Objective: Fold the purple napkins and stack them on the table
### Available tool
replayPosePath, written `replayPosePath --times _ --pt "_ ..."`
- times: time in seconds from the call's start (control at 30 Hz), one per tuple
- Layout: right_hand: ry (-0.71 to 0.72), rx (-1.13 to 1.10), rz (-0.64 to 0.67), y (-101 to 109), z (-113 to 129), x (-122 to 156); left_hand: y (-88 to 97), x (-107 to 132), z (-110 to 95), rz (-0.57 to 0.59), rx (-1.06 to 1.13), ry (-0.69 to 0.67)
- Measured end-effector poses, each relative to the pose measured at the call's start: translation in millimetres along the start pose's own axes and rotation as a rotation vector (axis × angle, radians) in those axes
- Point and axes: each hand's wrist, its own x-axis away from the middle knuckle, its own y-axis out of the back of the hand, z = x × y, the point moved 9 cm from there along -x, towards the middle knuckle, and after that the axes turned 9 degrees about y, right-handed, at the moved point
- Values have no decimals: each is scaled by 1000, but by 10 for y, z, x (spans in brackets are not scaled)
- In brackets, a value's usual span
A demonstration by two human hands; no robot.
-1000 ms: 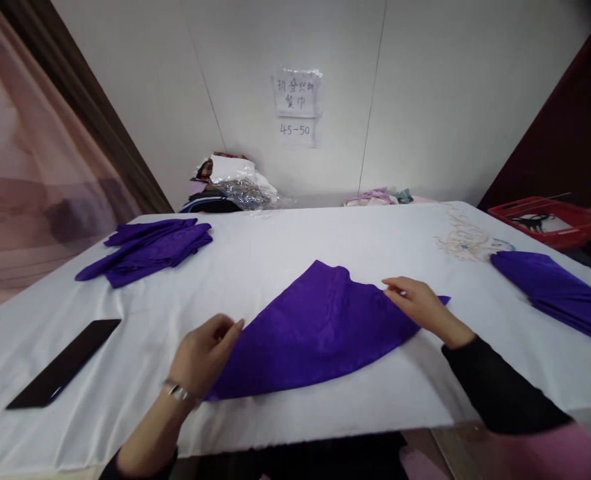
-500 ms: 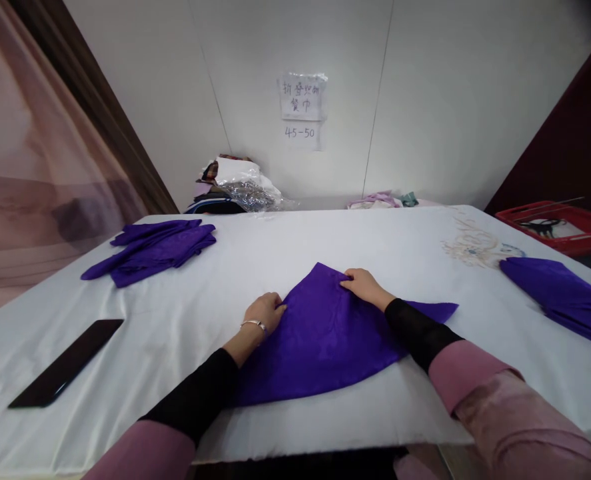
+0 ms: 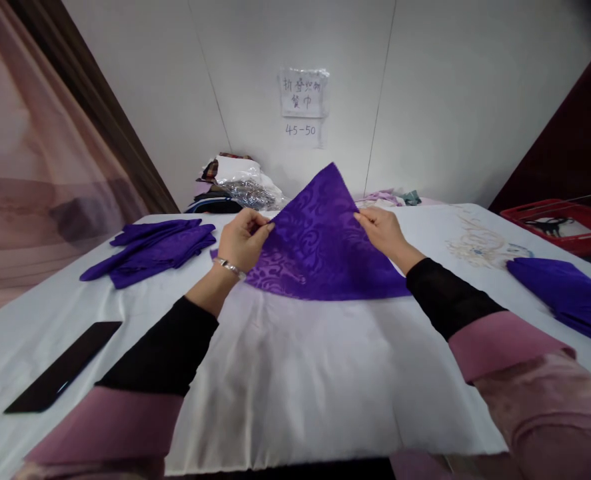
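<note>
A purple patterned napkin (image 3: 320, 247) is lifted off the white-covered table (image 3: 295, 373), its tip pointing up toward the wall. My left hand (image 3: 242, 237) pinches its left edge. My right hand (image 3: 382, 228) grips its right edge. Both hands are closed on the cloth, held above the middle of the table. The napkin's lower edge hangs close to the tablecloth.
A pile of folded purple napkins (image 3: 155, 247) lies at the left. Another purple stack (image 3: 565, 293) lies at the right edge. A black phone (image 3: 62, 368) rests near the left front. A red basket (image 3: 560, 223) stands at far right. Bagged clothes (image 3: 238, 183) sit by the wall.
The napkin lay flat on the table with my hands at its far edges. Now both hands have raised it and it stands up in the air, farther from me.
</note>
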Motion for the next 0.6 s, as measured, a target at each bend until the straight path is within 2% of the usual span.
replayPosePath --times 0.1,0.2,0.27,0.3,0.4,0.47,0.53,0.6 --pt "19 -98 -148 370 172 19 168 239 -410 1 33 -149" --pt "-102 -267 -298 689 225 281 231 649 -663 62 -31 -266" --pt "-212 -366 -301 800 244 560 148 987 -745 222 -38 -349" --pt "-258 -406 -267 828 265 719 60 1179 -753 347 -45 -387" --pt "-412 -426 -35 825 322 1279 -269 1797 -600 773 -121 -428" --pt "-464 -407 87 862 358 1658 -447 2149 -383 975 -239 -417" --pt "-524 -398 177 917 360 2001 -575 2403 -133 1099 -396 -407" --pt "-576 -405 278 949 364 2267 -633 2515 71 1128 -494 -381"
